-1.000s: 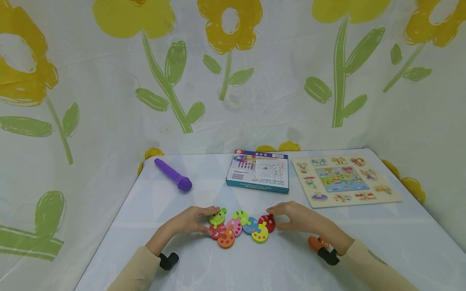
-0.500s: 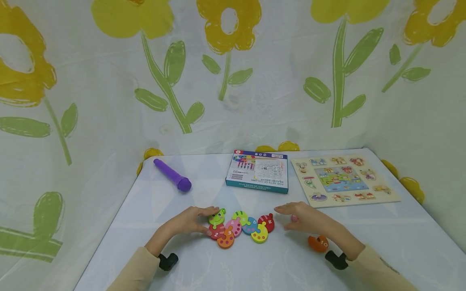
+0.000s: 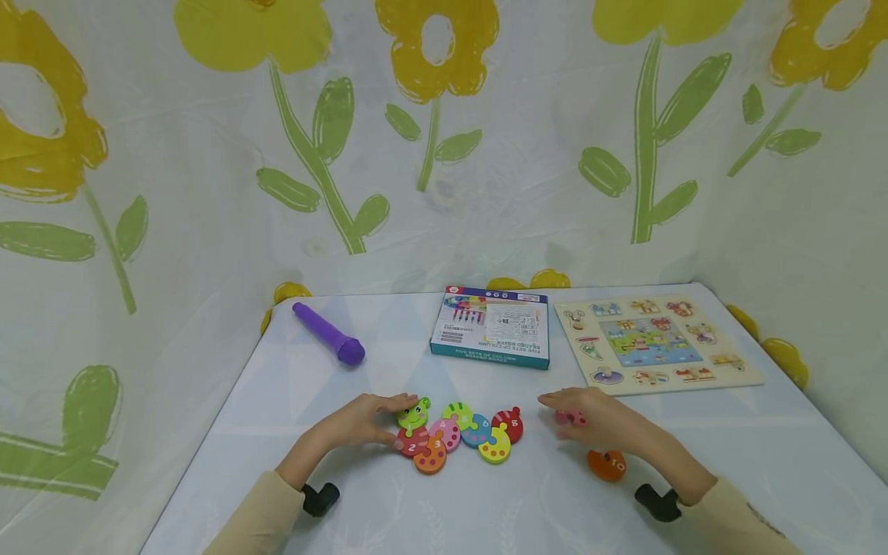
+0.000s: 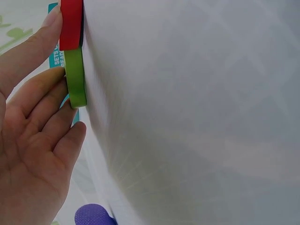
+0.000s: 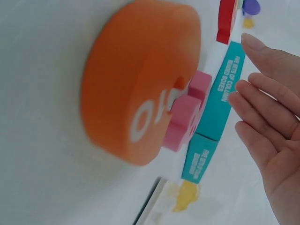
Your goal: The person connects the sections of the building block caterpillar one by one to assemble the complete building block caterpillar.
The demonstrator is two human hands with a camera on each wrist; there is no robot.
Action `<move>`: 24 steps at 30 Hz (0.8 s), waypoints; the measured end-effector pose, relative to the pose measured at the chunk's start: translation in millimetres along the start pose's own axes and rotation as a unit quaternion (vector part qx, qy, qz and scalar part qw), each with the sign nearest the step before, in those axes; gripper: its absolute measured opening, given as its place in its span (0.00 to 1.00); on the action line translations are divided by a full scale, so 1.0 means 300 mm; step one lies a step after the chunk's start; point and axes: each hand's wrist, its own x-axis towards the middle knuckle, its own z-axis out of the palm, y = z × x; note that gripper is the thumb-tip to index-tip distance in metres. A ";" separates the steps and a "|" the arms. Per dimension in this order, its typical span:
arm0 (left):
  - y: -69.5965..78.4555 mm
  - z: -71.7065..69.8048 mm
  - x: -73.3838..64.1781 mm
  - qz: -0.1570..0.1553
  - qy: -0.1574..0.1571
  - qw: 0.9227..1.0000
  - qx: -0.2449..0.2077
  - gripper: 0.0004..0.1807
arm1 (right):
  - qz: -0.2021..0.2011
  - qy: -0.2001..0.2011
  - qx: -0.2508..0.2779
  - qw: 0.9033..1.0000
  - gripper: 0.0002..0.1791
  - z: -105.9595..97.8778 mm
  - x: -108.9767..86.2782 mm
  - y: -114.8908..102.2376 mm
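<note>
A caterpillar number puzzle [image 3: 477,432] lies on the table in several joined pieces, from a smiling green head [image 3: 412,416] to a red piece marked 8 [image 3: 512,424]. My left hand [image 3: 364,421] holds its head end, fingers at the green head and thumb against the red piece marked 2 [image 3: 412,442]. To the right, my right hand [image 3: 600,418] hovers with extended fingers, partly covering a loose pink piece [image 3: 570,417]. In the right wrist view, that hand holds nothing. Nearer the body lies a loose orange piece marked 10 [image 3: 606,465], large in the right wrist view.
Behind the puzzle lies a flat teal-edged box [image 3: 489,327]. A purple toy microphone [image 3: 329,334] rests at the back left. At the back right is a wooden picture board [image 3: 655,343]. A flower-printed cloth [image 3: 527,154] hangs behind the table.
My right hand has left the red piece marked 8 and moved right, over the pink piece. More of the orange piece shows. My left hand has stayed at the head end.
</note>
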 end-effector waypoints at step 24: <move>-0.003 0.002 0.002 -0.007 0.004 1.000 -0.001 0.39 | 0.090 -0.014 -0.010 0.996 0.28 -0.017 -0.052 0.076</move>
